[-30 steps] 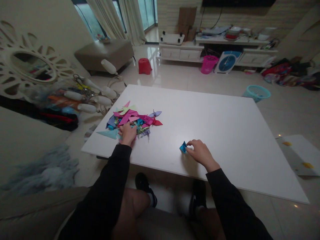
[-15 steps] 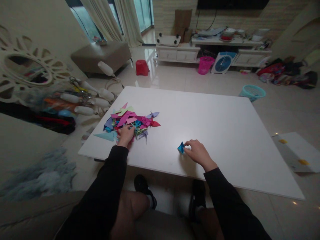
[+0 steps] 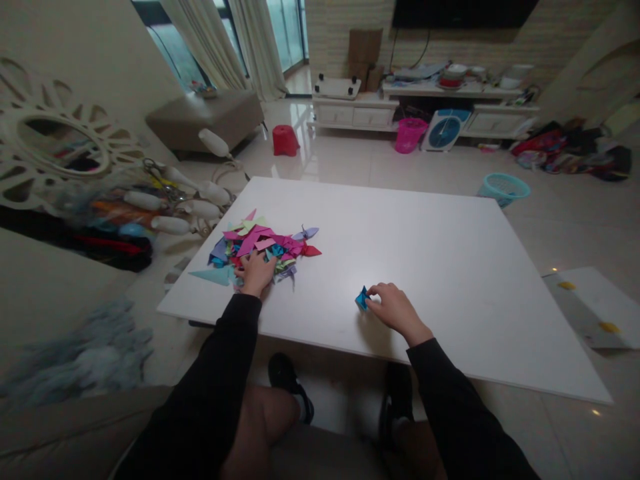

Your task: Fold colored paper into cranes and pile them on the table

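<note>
A heap of folded coloured paper pieces [image 3: 260, 241], pink, purple, blue and green, lies at the left of a white table [image 3: 450, 267]. My left hand [image 3: 255, 272] rests on the near edge of the heap, fingers curled into the papers. My right hand [image 3: 393, 307] sits near the table's front edge, fingers pinched on a small blue folded paper piece [image 3: 362, 297] that touches the tabletop. Both arms wear black sleeves.
A white lamp-like fixture with rounded arms [image 3: 190, 193] and clutter lie on the floor left of the table. A teal basket [image 3: 504, 187] stands past the far right corner. A pink bin [image 3: 409, 133], red stool [image 3: 286, 139] and low white cabinet [image 3: 350, 113] stand further back.
Both hands stay nearly where they were. My left hand's fingers have shifted slightly in the paper heap. The view has shifted a little.
</note>
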The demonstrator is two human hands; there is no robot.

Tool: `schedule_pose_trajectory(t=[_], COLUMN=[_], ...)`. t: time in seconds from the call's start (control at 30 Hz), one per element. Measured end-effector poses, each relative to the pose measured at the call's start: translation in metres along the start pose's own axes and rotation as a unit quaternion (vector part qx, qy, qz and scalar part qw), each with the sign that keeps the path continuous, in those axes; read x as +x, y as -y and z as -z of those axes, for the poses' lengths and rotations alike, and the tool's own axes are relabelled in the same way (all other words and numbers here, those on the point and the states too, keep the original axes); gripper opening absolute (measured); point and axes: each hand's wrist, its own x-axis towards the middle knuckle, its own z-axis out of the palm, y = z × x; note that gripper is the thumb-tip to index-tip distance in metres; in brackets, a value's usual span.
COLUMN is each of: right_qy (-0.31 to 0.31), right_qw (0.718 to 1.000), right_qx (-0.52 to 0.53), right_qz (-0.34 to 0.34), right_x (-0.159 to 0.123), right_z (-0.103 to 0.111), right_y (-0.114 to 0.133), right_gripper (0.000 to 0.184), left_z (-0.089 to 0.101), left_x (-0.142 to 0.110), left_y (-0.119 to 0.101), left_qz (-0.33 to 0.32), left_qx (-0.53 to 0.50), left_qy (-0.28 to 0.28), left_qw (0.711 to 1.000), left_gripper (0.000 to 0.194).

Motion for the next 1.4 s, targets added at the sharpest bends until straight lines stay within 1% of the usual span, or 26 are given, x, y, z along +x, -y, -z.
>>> schedule_pose_trajectory(t=[0.1, 0.17, 0.23, 0.33, 0.4, 0.43, 0.47, 0.5, 0.53, 0.57, 0.63, 0.7, 0.73, 0.8, 0.87, 0.93, 1.07, 1.13, 1.23, 1.33, 1.4], right_qy=[0.0, -0.003, -0.008, -0.019, -0.029, -0.036, -0.044, -0.052, -0.062, -0.073, -0.102, -0.138, -0.155, -0.189, -0.216, -0.238, -0.263, -0.254, -0.217, -0.186, -0.177], right_qw=[1.0, 1.0, 1.0, 0.999, 0.999, 0.999, 0.998, 0.997, 0.996, 0.995, 0.99, 0.982, 0.977, 0.965, 0.951, 0.939, 0.92, 0.921, 0.929, 0.939, 0.943], right_qx=[0.004, 0.009, 0.016, 0.026, 0.034, 0.039, 0.046, 0.054, 0.063, 0.074, 0.096, 0.122, 0.137, 0.167, 0.194, 0.213, 0.227, 0.205, 0.155, 0.125, 0.115], right_qz=[0.002, 0.001, 0.0, 0.003, 0.004, 0.005, 0.006, 0.007, 0.009, 0.011, 0.02, 0.036, 0.047, 0.074, 0.104, 0.129, 0.179, 0.214, 0.255, 0.262, 0.257], right_x=[0.0, 0.001, 0.001, 0.001, 0.001, 0.001, 0.0, 0.0, 0.0, 0.0, 0.001, 0.0, 0.0, 0.0, -0.001, -0.001, -0.003, -0.003, -0.004, -0.005, -0.006], right_z=[0.0, 0.0, 0.0, 0.001, 0.001, 0.001, 0.001, 0.001, 0.001, 0.001, 0.002, 0.003, 0.004, 0.007, 0.011, 0.016, 0.021, 0.021, 0.017, 0.013, 0.012], right_y=[-0.002, -0.002, -0.002, -0.003, -0.004, -0.004, -0.005, -0.006, -0.007, -0.008, -0.009, -0.009, -0.009, -0.007, -0.005, -0.002, 0.002, 0.003, 0.002, 0.0, -0.001], right_gripper=[0.026, 0.026, 0.026, 0.026, 0.025, 0.024, 0.024, 0.023, 0.022, 0.02, 0.016, 0.012, 0.011, 0.01, 0.01, 0.011, 0.016, 0.018, 0.021, 0.021, 0.018], left_z=[0.005, 0.011, 0.02, 0.033, 0.036, 0.034, 0.031, 0.026, 0.019, 0.011, -0.005, -0.017, -0.021, -0.025, -0.027, -0.028, -0.032, -0.034, -0.036, -0.036, -0.035], left_x=[0.0, 0.0, 0.0, -0.003, -0.01, -0.016, -0.024, -0.035, -0.047, -0.06, -0.09, -0.117, -0.128, -0.145, -0.155, -0.159, -0.161, -0.162, -0.163, -0.164, -0.164], left_y=[-0.003, -0.005, -0.008, -0.014, -0.021, -0.025, -0.032, -0.039, -0.047, -0.057, -0.077, -0.097, -0.105, -0.117, -0.123, -0.124, -0.12, -0.119, -0.119, -0.119, -0.119], left_qz=[-0.003, 0.003, 0.009, 0.018, -0.003, -0.019, -0.032, -0.039, -0.031, -0.009, 0.041, 0.077, 0.086, 0.084, 0.072, 0.064, 0.057, 0.053, 0.045, 0.035, 0.029], left_qx=[0.007, -0.018, -0.054, -0.107, -0.164, -0.207, -0.262, -0.324, -0.386, -0.445, -0.526, -0.566, -0.572, -0.572, -0.563, -0.552, -0.52, -0.509, -0.497, -0.48, -0.468], left_qy=[-0.028, -0.048, -0.085, -0.159, -0.197, -0.201, -0.19, -0.163, -0.12, -0.066, 0.052, 0.159, 0.198, 0.251, 0.28, 0.298, 0.307, 0.311, 0.317, 0.319, 0.321], left_qw=[1.0, 0.999, 0.995, 0.981, 0.967, 0.957, 0.945, 0.931, 0.914, 0.893, 0.848, 0.805, 0.791, 0.777, 0.774, 0.776, 0.795, 0.801, 0.806, 0.817, 0.823], left_gripper=[0.036, 0.037, 0.039, 0.043, 0.044, 0.043, 0.042, 0.041, 0.04, 0.04, 0.036, 0.032, 0.03, 0.026, 0.024, 0.025, 0.024, 0.024, 0.024, 0.022, 0.022])
